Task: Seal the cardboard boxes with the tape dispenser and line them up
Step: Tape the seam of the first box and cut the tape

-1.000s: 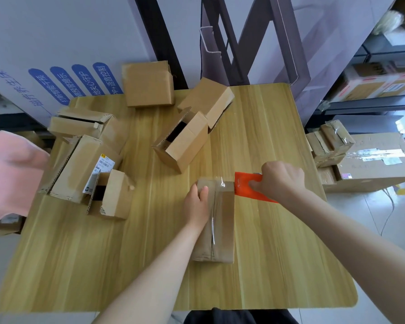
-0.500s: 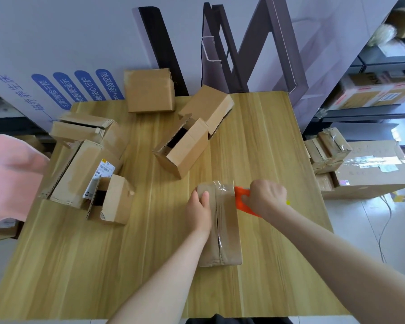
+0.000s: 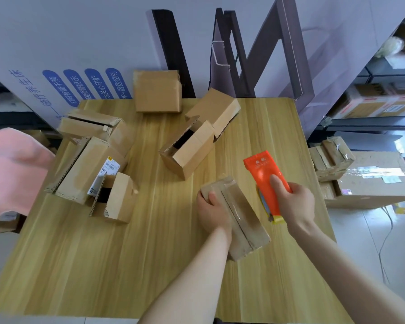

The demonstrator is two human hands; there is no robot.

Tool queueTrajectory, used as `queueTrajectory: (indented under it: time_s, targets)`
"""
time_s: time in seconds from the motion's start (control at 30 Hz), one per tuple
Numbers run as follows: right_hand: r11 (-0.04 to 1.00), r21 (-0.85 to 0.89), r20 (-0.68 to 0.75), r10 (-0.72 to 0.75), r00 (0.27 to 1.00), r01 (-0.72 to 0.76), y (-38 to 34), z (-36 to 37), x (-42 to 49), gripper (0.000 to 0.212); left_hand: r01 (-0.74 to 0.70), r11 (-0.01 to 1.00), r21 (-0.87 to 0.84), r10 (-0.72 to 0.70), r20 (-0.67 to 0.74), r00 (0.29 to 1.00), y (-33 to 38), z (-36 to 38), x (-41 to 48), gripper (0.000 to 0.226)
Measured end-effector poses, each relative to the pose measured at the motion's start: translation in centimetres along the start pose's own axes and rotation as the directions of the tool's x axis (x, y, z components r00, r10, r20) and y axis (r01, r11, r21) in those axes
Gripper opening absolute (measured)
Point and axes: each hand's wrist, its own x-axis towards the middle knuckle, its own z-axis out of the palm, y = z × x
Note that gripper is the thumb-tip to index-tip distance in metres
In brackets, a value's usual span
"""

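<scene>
A small cardboard box [image 3: 241, 213] lies on the wooden table [image 3: 103, 265], with clear tape along its top seam. My left hand [image 3: 212, 210] grips the box's left side near its far end. My right hand [image 3: 295, 204] holds the orange tape dispenser [image 3: 264, 174] just right of the box, lifted clear of it with its flat end pointing away from me. Several unsealed cardboard boxes lie scattered on the far half of the table: one open-ended box [image 3: 187, 148] in the middle and a cluster [image 3: 91, 160] at the left.
A closed box [image 3: 157, 92] stands at the table's far edge, another [image 3: 214, 111] beside it. A pink cloth [image 3: 7, 169] hangs off the left side. Stacked cartons [image 3: 369, 181] sit on the floor at right. A white printed board [image 3: 56, 43] and dark frame stand behind.
My right hand has pulled the dispenser off the box's far end and raised it to the right. The taped box has turned slightly, its near end swinging right, still held by my left hand.
</scene>
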Motion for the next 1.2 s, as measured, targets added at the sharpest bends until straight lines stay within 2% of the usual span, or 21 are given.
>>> queueTrajectory:
  time_s: [0.07,0.13,0.2,0.27,0.3,0.37,0.4,0.43,0.47,0.5,0.53,0.6,0.7,0.73,0.83,0.93,1.07,1.2]
  targets:
    - [0.989,0.139,0.018,0.044,0.999,-0.046,-0.4,0.4,-1.4,0.05,0.008,0.994,-0.105,-0.01,-0.02,1.0,0.1,0.3,-0.2,0.038]
    - [0.968,0.217,0.046,0.123,0.991,-0.13,-0.2,1.1,-2.4,0.047,0.042,0.99,-0.135,-0.042,0.004,0.999,0.0,0.4,0.3,0.039]
    - [0.937,0.283,0.06,0.195,0.979,-0.203,-0.1,1.5,-2.7,0.047,0.043,0.996,-0.079,-0.039,0.051,0.998,-0.1,-0.1,0.7,0.039]
    - [0.92,0.314,0.075,0.221,0.972,-0.234,-0.2,1.5,-2.6,0.046,-0.121,0.99,0.069,0.119,0.035,0.992,0.0,-1.0,1.0,0.041]
    - [0.917,0.319,0.081,0.226,0.971,-0.24,-0.2,1.4,-2.5,0.045,-0.288,0.943,0.168,0.288,0.027,0.957,0.1,-1.8,1.0,0.042]
    - [0.914,0.324,0.081,0.23,0.97,-0.244,-0.3,1.2,-2.2,0.045,-0.627,0.726,0.283,0.624,0.113,0.773,0.7,-2.7,1.5,0.045]
    - [0.914,0.324,0.076,0.233,0.97,-0.245,-0.2,1.1,-2.1,0.045,-0.739,0.607,0.293,0.712,0.213,0.669,1.2,-2.9,1.9,0.045]
    - [0.913,0.323,0.072,0.237,0.969,-0.247,-0.1,1.1,-2.0,0.045,-0.817,0.497,0.292,0.751,0.327,0.573,1.6,-2.8,2.4,0.044]
    - [0.912,0.323,0.071,0.244,0.967,-0.254,-0.1,1.0,-1.8,0.045,-0.862,0.418,0.287,0.743,0.438,0.506,2.0,-2.5,2.9,0.04]
    - [0.911,0.324,0.071,0.247,0.966,-0.256,0.0,1.0,-1.8,0.046,-0.868,0.397,0.298,0.679,0.541,0.496,2.3,-2.2,3.4,0.036]
    - [0.911,0.324,0.071,0.248,0.966,-0.257,0.0,1.0,-1.7,0.048,-0.863,0.381,0.333,0.609,0.612,0.505,2.7,-1.9,3.8,0.034]
    - [0.911,0.328,0.071,0.242,0.968,-0.252,0.2,1.1,-1.6,0.053,-0.805,0.469,0.364,0.463,0.675,0.575,2.8,-1.2,4.2,0.039]
    - [0.909,0.334,0.083,0.234,0.969,-0.248,0.4,1.3,-1.6,0.055,-0.829,0.291,0.478,0.397,0.727,0.56,3.1,-0.8,4.0,0.049]
    - [0.908,0.336,0.086,0.233,0.969,-0.249,0.4,1.3,-1.6,0.054,-0.836,0.245,0.491,0.426,0.72,0.548,3.2,-0.8,3.8,0.051]
    - [0.905,0.345,0.08,0.238,0.968,-0.251,0.5,1.2,-1.4,0.05,-0.8,0.317,0.509,0.435,0.672,0.599,4.0,-0.3,3.7,0.047]
    - [0.899,0.353,0.089,0.242,0.966,-0.258,0.4,1.1,-1.4,0.044,-0.773,0.364,0.52,0.357,0.688,0.632,5.3,0.0,4.0,0.032]
    - [0.893,0.361,0.092,0.252,0.963,-0.268,0.3,1.1,-1.2,0.044,-0.74,0.353,0.573,0.221,0.717,0.661,6.9,0.7,4.7,0.026]
    - [0.894,0.356,0.092,0.256,0.962,-0.272,0.3,1.1,-1.1,0.044,-0.725,0.358,0.588,0.135,0.736,0.663,7.9,1.4,5.0,0.031]
